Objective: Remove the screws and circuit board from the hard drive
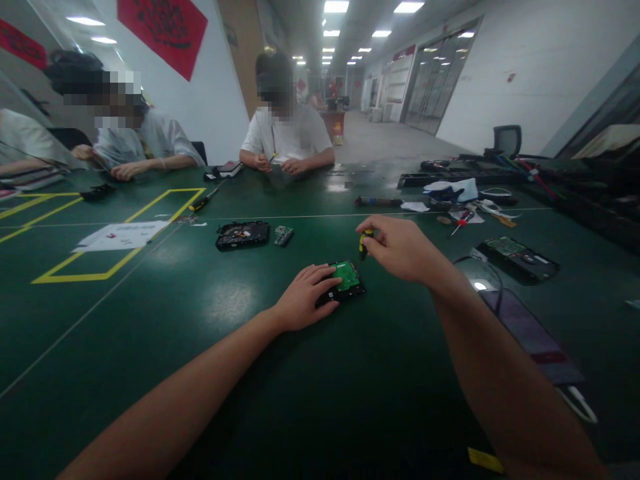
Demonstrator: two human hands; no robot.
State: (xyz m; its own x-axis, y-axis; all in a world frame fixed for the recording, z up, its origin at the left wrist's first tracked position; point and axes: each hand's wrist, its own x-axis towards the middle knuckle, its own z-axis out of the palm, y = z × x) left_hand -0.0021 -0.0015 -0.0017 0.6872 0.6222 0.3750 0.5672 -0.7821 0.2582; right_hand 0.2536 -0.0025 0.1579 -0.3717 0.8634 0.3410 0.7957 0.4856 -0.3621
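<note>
A green table (280,400) is stretching across the room, and the person is leaning both forearms out over it. The right hand (397,247) is hanging above the table, thumb and fingers pinching. The left hand (304,293) is lying flat, fingers spread, and is the nearer of the two, since it is covering the left part of a hard drive (355,291). That drive is sitting left of the right hand and a little nearer; its long axis seems to be running left to right, though the covering hand makes that uncertain. The screwdriver (367,245) in the right hand is standing roughly upright by the drive's far right corner; I can't tell whether its tip is touching. The green circuit board (347,273) is facing up.
</note>
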